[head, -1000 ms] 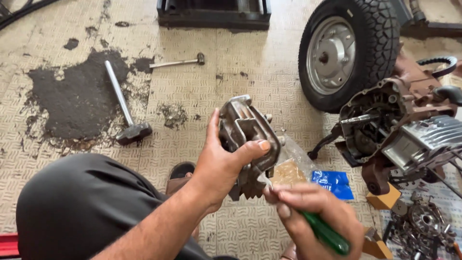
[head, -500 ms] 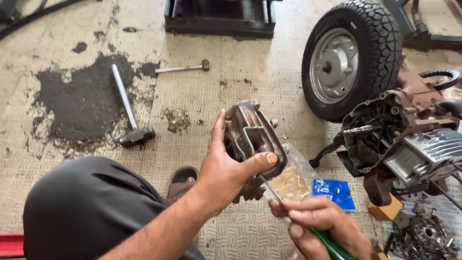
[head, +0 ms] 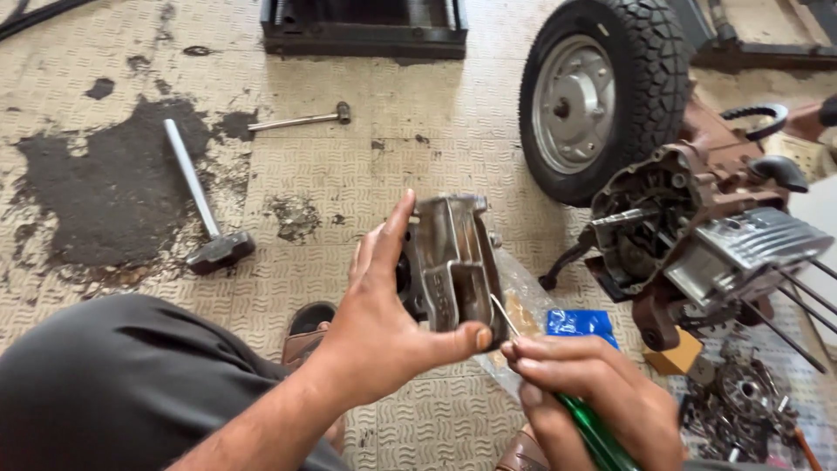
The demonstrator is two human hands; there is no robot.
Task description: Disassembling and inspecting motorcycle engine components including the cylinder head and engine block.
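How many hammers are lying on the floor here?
2. A large hammer lies on the dark stain at left; a smaller hammer lies farther off, near the black frame. Others may be hidden among the parts at right.

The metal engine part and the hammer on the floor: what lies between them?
In the head view, only bare patterned floor with a small dark stain lies between the metal engine part, held by the left hand, and the hammer.
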